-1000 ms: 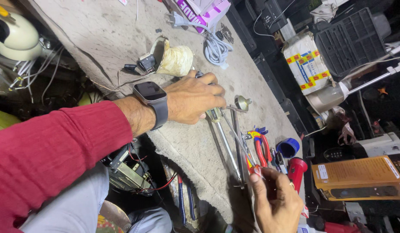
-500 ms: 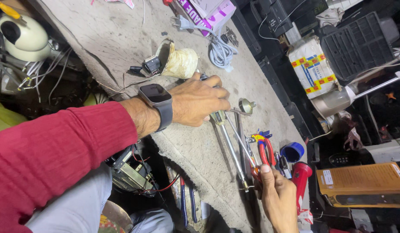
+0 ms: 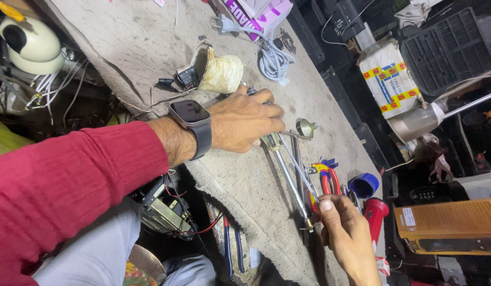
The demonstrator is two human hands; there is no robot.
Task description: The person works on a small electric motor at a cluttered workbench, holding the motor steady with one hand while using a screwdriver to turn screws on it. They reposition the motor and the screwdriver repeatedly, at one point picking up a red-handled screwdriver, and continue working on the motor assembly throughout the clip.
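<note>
Rods (image 3: 287, 172): thin metal ones, lying lengthwise on the concrete bench (image 3: 123, 47), running from the left hand down to the right hand near the bench's front edge. Left hand (image 3: 244, 121) is palm down, fingers curled and closed over the upper ends of the rods, pressing them to the bench. Watch (image 3: 192, 124) with a dark strap on that wrist, red sleeve (image 3: 60, 185) behind it. Right hand (image 3: 347, 233) comes in from the bottom edge, thumb and fingers pinched on the lower tip of the thinnest rod; that rod angles off slightly from the thicker ones. Cannot tell whether the right hand touches anything else.

Just beside the rods, right of them: red-handled pliers (image 3: 327, 182), touching or nearly touching the right fingertips. Small round metal fitting (image 3: 306, 127) sits just past the left fingertips. Blue cap (image 3: 364, 185) and a red cylinder (image 3: 374, 214) lie near the right hand at the bench edge.

Above the left hand: a stained cream cup (image 3: 220, 71) tipped on its side, a black switch (image 3: 186, 78) with short wires touching its mouth. Further up, a coiled grey cable (image 3: 274, 58) with a plug, and a purple-and-white box (image 3: 261, 11) at the far end.

Off the bench: orange box (image 3: 449, 228) lower right, black crate (image 3: 446, 50) upper right, white round appliance (image 3: 28, 45) upper left with loose wires below it.
</note>
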